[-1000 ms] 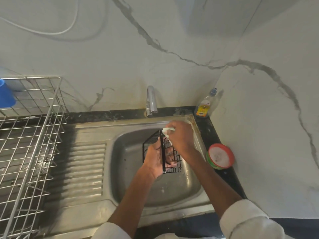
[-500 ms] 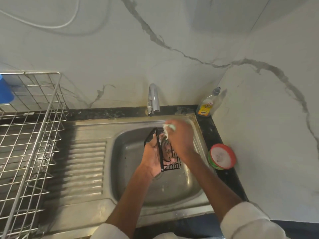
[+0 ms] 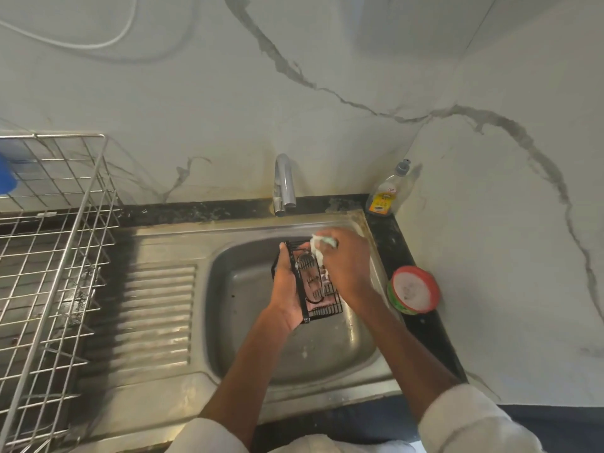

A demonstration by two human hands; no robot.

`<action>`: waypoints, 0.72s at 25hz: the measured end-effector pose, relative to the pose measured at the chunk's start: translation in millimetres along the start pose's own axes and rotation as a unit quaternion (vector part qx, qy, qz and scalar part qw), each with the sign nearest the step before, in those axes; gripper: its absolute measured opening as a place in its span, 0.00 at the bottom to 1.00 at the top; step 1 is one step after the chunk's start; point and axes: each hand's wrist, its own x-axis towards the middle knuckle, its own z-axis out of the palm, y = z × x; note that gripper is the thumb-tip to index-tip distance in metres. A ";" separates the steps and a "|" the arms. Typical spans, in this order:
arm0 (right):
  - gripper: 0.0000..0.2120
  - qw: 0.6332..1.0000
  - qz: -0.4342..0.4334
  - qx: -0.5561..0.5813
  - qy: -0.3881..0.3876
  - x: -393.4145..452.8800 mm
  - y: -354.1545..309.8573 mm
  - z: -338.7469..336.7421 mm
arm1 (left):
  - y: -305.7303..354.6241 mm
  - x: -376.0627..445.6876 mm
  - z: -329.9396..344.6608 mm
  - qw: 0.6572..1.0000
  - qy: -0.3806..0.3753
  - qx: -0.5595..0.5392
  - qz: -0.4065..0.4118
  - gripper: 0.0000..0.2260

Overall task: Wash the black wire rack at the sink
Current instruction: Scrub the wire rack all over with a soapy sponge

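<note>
While the left hand (image 3: 289, 291) grips the black wire rack (image 3: 322, 289) upright over the sink (image 3: 228, 308), the right hand (image 3: 346, 263), clenched on a soapy sponge (image 3: 318, 248), has slid back up to the rack's far end, so scrubbing continues; rinsing looks still ahead.

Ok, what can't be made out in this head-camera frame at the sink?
- Scrubber: mostly hidden in the right hand, its type unclear.
- Black wire rack: its left side is covered by the left hand.
- Bottle label: too small to read.
- Blue item: cut off by the left edge.
- Tap: running water not discernible.
</note>
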 end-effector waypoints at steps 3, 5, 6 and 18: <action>0.11 0.997 -0.052 -0.036 -0.037 -15.5 -7.8 6.9 | 7.9 -3.8 -3.8 0.999 0.009 -0.028 0.018 0.40; 0.12 0.990 -0.075 -0.069 -0.102 -45.2 5.4 -2.4 | 9.1 -3.4 -12.0 0.999 0.018 -0.027 0.035 0.38; 0.12 0.987 -0.062 -0.077 -0.130 -50.0 10.6 -8.0 | 7.7 -5.3 -13.2 0.999 0.018 -0.026 0.034 0.38; 0.10 0.997 0.023 -0.049 -0.055 -37.3 8.5 -7.4 | 2.8 -4.5 -15.8 0.998 0.018 0.032 0.042 0.41</action>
